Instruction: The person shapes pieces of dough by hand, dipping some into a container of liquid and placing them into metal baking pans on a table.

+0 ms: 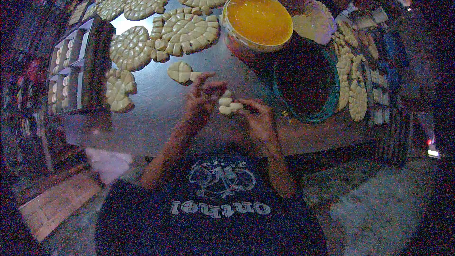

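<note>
While the right hand [260, 119] pinches small pale dough pieces [225, 109] in its fingertips at the frame's centre, the left hand [201, 98] is just beside them, fingers apart, contact unclear; a light grip should keep their rounded shape, and support from both sides should prevent drops.

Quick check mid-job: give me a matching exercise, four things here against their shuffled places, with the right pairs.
1. white-rimmed round tub with orange contents
2. teal-rimmed dark round tub
3. dark box with pale compartments
4. small pale dough pieces

A. just to the right hand's right
B. pinched at the right hand
C. grey tabletop's left edge
D. farther off, beyond the right hand

1-D, 2-A, 3-C, 4-B
</note>
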Available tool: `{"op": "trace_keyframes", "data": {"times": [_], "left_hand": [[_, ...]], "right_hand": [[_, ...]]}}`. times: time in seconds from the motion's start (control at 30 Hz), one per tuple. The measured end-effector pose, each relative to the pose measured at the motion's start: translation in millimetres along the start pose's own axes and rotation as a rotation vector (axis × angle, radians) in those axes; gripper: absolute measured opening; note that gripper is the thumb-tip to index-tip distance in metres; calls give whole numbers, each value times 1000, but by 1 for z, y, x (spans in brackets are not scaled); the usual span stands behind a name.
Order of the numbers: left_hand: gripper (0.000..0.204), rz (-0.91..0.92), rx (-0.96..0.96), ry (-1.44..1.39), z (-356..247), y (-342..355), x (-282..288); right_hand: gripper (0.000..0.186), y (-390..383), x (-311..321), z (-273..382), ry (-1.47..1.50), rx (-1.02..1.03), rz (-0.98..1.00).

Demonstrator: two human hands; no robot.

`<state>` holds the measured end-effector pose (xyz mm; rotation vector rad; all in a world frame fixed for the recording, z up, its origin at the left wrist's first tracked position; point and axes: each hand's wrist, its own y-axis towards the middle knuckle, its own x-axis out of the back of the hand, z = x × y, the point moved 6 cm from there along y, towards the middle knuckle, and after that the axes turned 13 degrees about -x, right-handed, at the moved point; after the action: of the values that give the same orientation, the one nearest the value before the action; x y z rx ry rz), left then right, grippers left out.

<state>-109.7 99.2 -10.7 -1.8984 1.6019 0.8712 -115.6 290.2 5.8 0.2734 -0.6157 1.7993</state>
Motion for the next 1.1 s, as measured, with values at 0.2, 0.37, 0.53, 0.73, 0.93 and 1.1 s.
{"op": "trace_keyframes", "data": {"times": [0.2,0.37,0.53,0.73,0.93,1.1], "left_hand": [[41,-192,-62,163,-30,19,63],[35,-183,173,314,-20,-2,68],[36,-10,296,265,17,-26,13],[38,-68,481,168,20,-32,2],[42,46,466,174,27,-33,6],[42,58,198,574,19,-17,31]], "right_hand": [[24,37,-4,-13,-225,93,-186],[26,46,-11,6,-356,298,-228],[35,21,-16,37,-290,266,-153],[42,-2,-9,72,-353,265,-186],[27,-1,-6,67,-361,291,-57],[19,12,9,42,-388,233,-79]]}}
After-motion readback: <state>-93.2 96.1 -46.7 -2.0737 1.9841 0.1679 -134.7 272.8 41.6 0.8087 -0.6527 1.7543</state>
